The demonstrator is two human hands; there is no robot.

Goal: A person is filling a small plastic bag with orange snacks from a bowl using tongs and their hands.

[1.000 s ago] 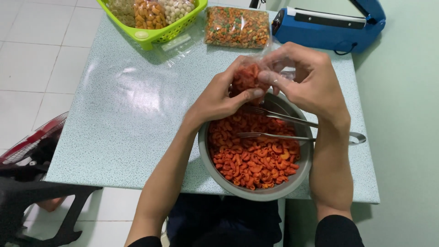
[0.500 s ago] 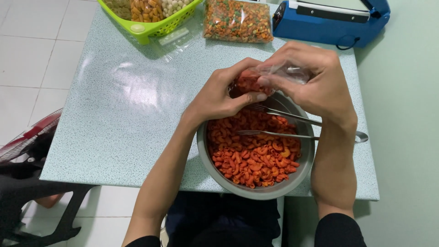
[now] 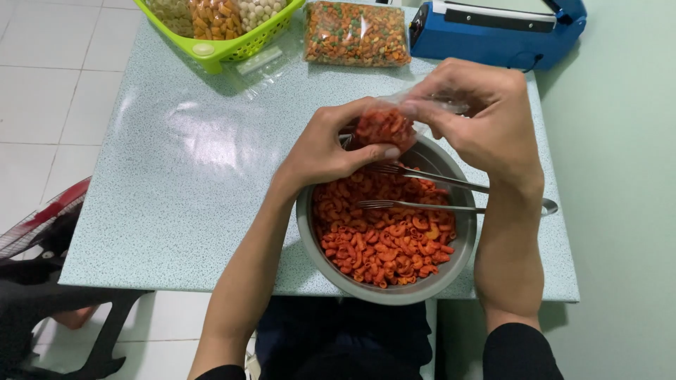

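Observation:
Both hands hold a small clear plastic bag [image 3: 386, 125] filled with orange-red curly snacks, just above the far rim of a metal bowl [image 3: 331, 271]. My left hand [image 3: 329, 146] cups the filled bottom of the bag. My right hand [image 3: 481, 118] pinches the bag's open top between thumb and fingers. The bowl holds many more of the orange-red snacks [image 3: 384, 236], and metal tongs [image 3: 451, 197] lie across it with the handle over the right rim.
At the far edge of the speckled table [image 3: 183, 183] stand a green basket [image 3: 211, 49] of packed snacks, a sealed bag of mixed snacks [image 3: 355, 34], empty clear bags [image 3: 264, 63] and a blue heat sealer [image 3: 493, 28]. A fan [image 3: 35, 225] sits at lower left.
The bag has been turned a little between the hands, its filled end now more exposed. The view has shifted slightly; bowl and tongs stay put.

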